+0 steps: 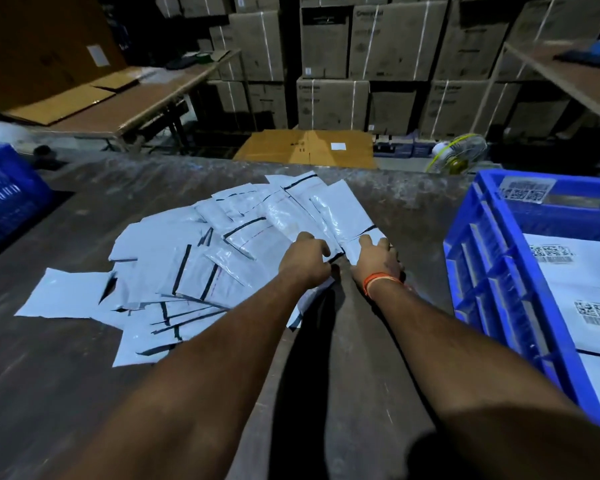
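A loose heap of several white plastic mailer bags (187, 271) with black seal strips lies spread over the worn table (84, 358). Both my arms reach forward to the heap's right edge. My left hand (305, 259) grips the near end of a mailer, fingers curled over it. My right hand (378, 259), with an orange thread on its wrist, holds the right side of the same mailer (347, 216), thumb on top and fingers round its edge. The underside of that bag is hidden.
A blue plastic crate (492, 278) holding labelled white parcels stands at the right. Another blue crate (4, 199) sits at the left edge. Behind the table are flattened cardboard (305, 148), a small fan (459, 155), side tables and stacked cartons (388, 43).
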`<act>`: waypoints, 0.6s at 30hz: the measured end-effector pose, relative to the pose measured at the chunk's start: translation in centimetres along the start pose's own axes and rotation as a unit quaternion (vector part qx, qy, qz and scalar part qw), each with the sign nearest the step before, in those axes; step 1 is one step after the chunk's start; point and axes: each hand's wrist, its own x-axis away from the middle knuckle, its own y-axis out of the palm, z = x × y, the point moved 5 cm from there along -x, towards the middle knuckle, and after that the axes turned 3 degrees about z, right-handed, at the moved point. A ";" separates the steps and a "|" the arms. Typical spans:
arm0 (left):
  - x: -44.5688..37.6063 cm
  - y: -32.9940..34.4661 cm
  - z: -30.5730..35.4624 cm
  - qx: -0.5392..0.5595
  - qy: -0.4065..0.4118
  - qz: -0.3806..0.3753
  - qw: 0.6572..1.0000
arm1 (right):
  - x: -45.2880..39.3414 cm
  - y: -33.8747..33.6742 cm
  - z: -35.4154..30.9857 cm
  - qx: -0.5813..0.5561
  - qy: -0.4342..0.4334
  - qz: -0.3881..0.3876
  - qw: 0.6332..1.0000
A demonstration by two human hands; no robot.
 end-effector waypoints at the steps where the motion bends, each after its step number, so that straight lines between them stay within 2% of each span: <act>1: 0.2 0.0 -0.1 0.002 0.001 0.003 1.000 | 0.0 -0.1 0.0 0.009 -0.001 0.005 1.000; 6: 1.5 -0.7 -0.6 0.018 0.015 0.017 1.000 | -0.2 -0.5 -0.4 0.009 -0.022 0.030 0.999; 10: 2.2 -1.1 -2.0 0.018 0.010 0.025 0.999 | -0.8 0.6 -1.8 -0.025 -0.044 -0.001 0.999; 12: 2.5 -0.8 -2.7 0.017 0.007 0.018 1.000 | -1.4 0.9 -2.1 -0.013 -0.044 -0.006 0.999; 18: 3.9 -0.7 -3.4 0.017 0.002 0.016 1.000 | -0.7 0.9 -1.8 0.046 -0.049 0.045 0.997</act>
